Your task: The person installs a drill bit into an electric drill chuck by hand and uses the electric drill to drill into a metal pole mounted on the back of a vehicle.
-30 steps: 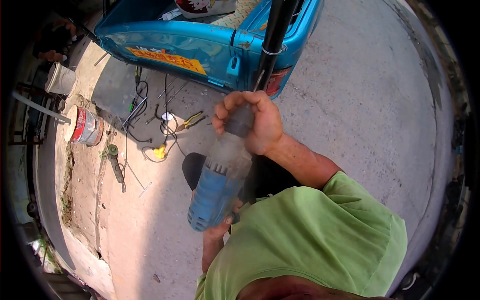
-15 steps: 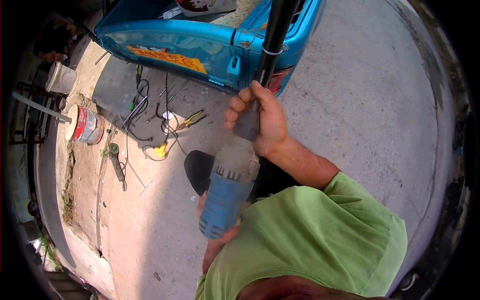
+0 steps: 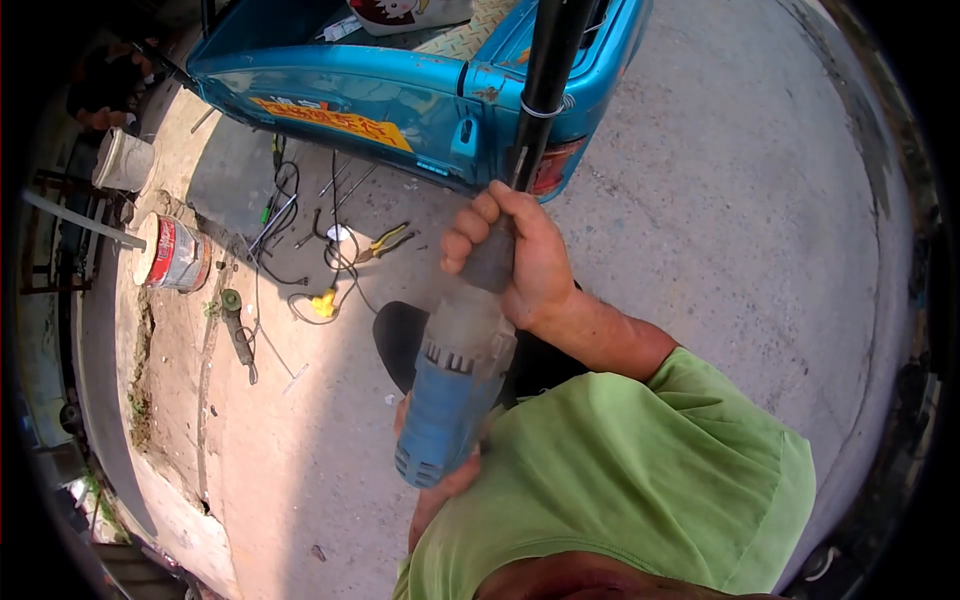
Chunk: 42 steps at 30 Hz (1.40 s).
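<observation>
A blue power drill (image 3: 440, 400) with a grey front housing lies in line with a black post at the rear corner of a blue vehicle. My right hand (image 3: 525, 250) is wrapped around its dark nose, fingers curled to the left and thumb towards the post. My left hand (image 3: 460, 480) holds the rear of the drill from beneath, mostly hidden by the body. The drill's front end meets the lower part of the black post (image 3: 545, 90); my right hand hides the tip. Wire is wound around that post. The drill's outline is somewhat blurred.
The blue vehicle bed (image 3: 350, 85) stands ahead. On the ground at left lie pliers (image 3: 385, 242), a yellow plug (image 3: 324, 303), cables and an angle grinder (image 3: 238, 335). A red-and-white bucket (image 3: 178, 253) and a white bucket (image 3: 125, 160) stand farther left.
The drill and my right hand have shifted slightly down and left, away from the post's upper part. Both hands keep their hold.
</observation>
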Each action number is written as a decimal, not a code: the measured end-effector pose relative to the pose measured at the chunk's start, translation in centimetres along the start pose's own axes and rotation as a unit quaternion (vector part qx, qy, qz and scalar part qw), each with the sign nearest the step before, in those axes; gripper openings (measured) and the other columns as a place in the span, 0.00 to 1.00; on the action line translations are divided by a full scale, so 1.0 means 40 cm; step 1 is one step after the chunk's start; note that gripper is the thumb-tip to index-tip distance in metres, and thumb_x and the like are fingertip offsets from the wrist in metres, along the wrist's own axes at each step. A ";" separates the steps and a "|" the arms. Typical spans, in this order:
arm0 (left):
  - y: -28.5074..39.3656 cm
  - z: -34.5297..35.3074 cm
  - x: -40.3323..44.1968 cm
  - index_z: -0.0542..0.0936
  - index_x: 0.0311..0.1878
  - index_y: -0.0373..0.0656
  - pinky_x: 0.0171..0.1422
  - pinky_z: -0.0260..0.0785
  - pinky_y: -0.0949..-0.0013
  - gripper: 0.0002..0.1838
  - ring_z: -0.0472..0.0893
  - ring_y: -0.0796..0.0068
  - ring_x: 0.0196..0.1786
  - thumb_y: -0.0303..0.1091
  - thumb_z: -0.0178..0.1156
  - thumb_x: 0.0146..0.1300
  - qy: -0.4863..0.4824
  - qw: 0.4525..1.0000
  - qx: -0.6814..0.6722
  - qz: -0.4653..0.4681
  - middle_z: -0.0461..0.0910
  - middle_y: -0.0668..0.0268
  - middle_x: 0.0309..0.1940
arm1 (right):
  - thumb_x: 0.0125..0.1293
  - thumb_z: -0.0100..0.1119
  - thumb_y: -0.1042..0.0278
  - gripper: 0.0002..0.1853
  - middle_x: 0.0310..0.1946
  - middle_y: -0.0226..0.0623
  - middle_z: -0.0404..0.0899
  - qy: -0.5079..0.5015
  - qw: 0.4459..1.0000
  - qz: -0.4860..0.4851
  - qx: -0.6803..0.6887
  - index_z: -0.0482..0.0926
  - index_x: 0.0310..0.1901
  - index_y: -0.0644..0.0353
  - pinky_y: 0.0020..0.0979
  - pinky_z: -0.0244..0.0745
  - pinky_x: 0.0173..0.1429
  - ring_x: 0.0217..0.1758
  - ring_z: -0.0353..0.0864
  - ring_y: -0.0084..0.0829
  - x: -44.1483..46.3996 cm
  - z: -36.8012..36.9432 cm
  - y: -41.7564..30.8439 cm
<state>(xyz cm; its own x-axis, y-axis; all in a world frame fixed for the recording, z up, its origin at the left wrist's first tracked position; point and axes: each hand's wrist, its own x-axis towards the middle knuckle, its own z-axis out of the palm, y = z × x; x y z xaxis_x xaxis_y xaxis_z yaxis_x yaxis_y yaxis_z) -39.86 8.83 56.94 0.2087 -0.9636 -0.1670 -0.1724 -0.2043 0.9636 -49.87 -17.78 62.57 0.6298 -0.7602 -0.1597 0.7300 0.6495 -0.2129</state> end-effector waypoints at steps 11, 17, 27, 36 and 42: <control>-0.030 -0.005 0.017 0.82 0.39 0.38 0.38 0.72 0.69 0.10 0.80 0.73 0.33 0.31 0.65 0.55 0.038 0.997 -0.009 0.070 0.84 0.64 0.31 | 0.77 0.53 0.53 0.15 0.31 0.34 0.75 -0.008 1.000 0.008 0.015 0.71 0.35 0.53 0.40 0.78 0.45 0.38 0.80 0.37 0.002 -0.002 0.009; -0.059 0.000 0.005 0.82 0.35 0.39 0.32 0.74 0.72 0.09 0.82 0.77 0.28 0.23 0.68 0.48 0.080 0.995 0.026 0.046 0.84 0.66 0.27 | 0.77 0.53 0.53 0.15 0.30 0.34 0.76 -0.001 1.000 0.020 0.021 0.71 0.35 0.54 0.40 0.78 0.45 0.38 0.81 0.38 -0.001 0.006 0.008; -0.061 0.010 0.004 0.80 0.41 0.37 0.33 0.75 0.72 0.16 0.82 0.79 0.31 0.28 0.71 0.49 0.098 0.990 -0.076 0.069 0.84 0.68 0.30 | 0.75 0.51 0.54 0.15 0.30 0.36 0.78 -0.032 0.998 0.034 0.045 0.72 0.34 0.55 0.42 0.78 0.46 0.38 0.81 0.41 0.004 -0.001 0.006; -0.128 -0.014 -0.032 0.81 0.41 0.38 0.36 0.76 0.68 0.16 0.82 0.74 0.32 0.29 0.69 0.47 0.099 0.993 0.056 0.026 0.85 0.66 0.30 | 0.73 0.48 0.53 0.16 0.28 0.33 0.67 -0.035 0.997 0.050 0.035 0.66 0.31 0.53 0.44 0.73 0.46 0.36 0.74 0.40 0.011 -0.003 0.010; -0.080 -0.028 -0.037 0.84 0.43 0.37 0.45 0.75 0.63 0.12 0.82 0.66 0.37 0.29 0.58 0.58 0.052 0.995 0.046 0.068 0.85 0.61 0.34 | 0.73 0.48 0.53 0.17 0.28 0.39 0.74 -0.026 0.996 0.042 0.071 0.71 0.31 0.58 0.43 0.74 0.45 0.35 0.77 0.44 0.002 0.014 0.006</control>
<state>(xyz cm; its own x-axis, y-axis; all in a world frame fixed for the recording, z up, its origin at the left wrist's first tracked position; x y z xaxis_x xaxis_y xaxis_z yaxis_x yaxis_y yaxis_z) -38.53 11.10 54.36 0.2753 -0.9613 -0.0083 -0.2929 -0.0921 0.9517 -49.49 -17.66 63.03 0.7010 -0.7029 -0.1205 0.7014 0.7101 -0.0620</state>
